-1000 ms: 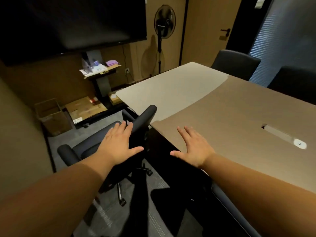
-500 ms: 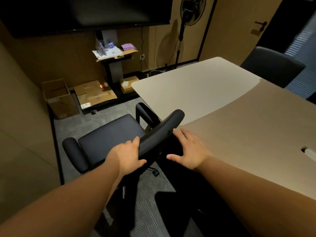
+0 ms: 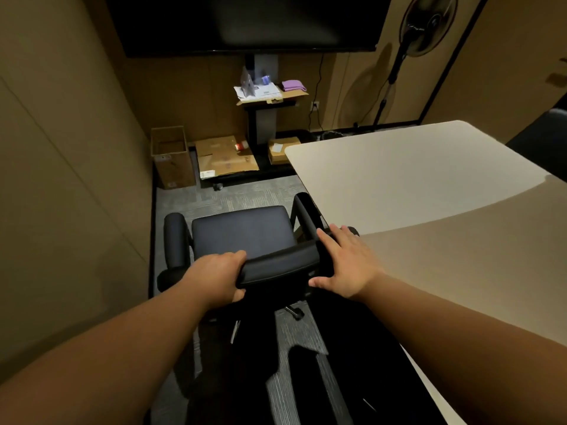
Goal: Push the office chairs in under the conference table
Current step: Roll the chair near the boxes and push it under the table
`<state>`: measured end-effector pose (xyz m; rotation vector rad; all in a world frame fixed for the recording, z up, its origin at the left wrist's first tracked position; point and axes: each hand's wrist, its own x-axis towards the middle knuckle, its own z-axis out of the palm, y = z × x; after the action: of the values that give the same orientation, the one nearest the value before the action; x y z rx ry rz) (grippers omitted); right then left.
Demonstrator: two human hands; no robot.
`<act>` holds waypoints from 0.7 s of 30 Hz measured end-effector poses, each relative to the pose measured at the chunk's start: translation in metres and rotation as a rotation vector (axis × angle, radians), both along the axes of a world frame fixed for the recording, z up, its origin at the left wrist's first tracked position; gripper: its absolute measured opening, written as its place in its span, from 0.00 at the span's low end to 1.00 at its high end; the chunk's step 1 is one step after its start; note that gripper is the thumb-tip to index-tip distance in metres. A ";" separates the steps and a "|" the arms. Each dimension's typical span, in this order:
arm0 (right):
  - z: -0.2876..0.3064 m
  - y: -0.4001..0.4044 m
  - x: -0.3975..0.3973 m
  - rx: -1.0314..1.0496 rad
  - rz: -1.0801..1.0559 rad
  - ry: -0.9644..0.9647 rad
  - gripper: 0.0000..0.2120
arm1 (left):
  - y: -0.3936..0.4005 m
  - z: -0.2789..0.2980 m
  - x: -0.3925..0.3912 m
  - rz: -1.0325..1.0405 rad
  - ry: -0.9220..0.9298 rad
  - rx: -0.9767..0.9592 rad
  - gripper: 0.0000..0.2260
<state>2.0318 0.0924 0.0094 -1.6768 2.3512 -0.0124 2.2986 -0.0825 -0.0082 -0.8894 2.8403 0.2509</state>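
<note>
A black office chair (image 3: 242, 231) stands on the carpet beside the left edge of the conference table (image 3: 429, 216), its seat facing away from me toward the wall with the screen. My left hand (image 3: 219, 276) grips the left end of the chair's backrest top, fingers curled over it. My right hand (image 3: 345, 263) lies on the right end of the backrest with straight fingers, thumb below the edge. The chair's right armrest sits close against the table edge. Its base and wheels are mostly hidden in shadow.
A wall runs close along the left. Cardboard boxes (image 3: 173, 156) and a screen stand (image 3: 260, 118) with papers stand ahead by the far wall. A floor fan (image 3: 426, 26) is at the back right. Another dark chair (image 3: 549, 130) shows at the table's far right edge.
The view has turned left and the chair now faces the far wall. My left hand has closed over the backrest's left end. My right hand moved from the table edge onto the backrest's right end.
</note>
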 end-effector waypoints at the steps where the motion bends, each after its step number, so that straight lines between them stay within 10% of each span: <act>1: 0.000 -0.003 0.001 0.014 0.020 0.006 0.58 | 0.001 0.001 0.010 0.006 -0.002 -0.004 0.21; 9: -0.013 -0.029 0.026 0.220 0.155 0.019 0.65 | -0.001 0.002 0.072 0.057 -0.106 -0.089 0.27; 14: -0.032 -0.035 0.044 0.128 0.264 0.084 0.67 | -0.007 -0.008 0.105 0.115 -0.036 -0.040 0.55; 21: -0.032 -0.048 0.031 0.144 0.271 0.125 0.64 | -0.034 -0.003 0.113 0.041 -0.054 -0.149 0.33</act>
<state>2.0624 0.0449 -0.0223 -1.9567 2.1290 0.3127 2.4120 -0.1163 -0.0109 -0.9673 2.8228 0.0199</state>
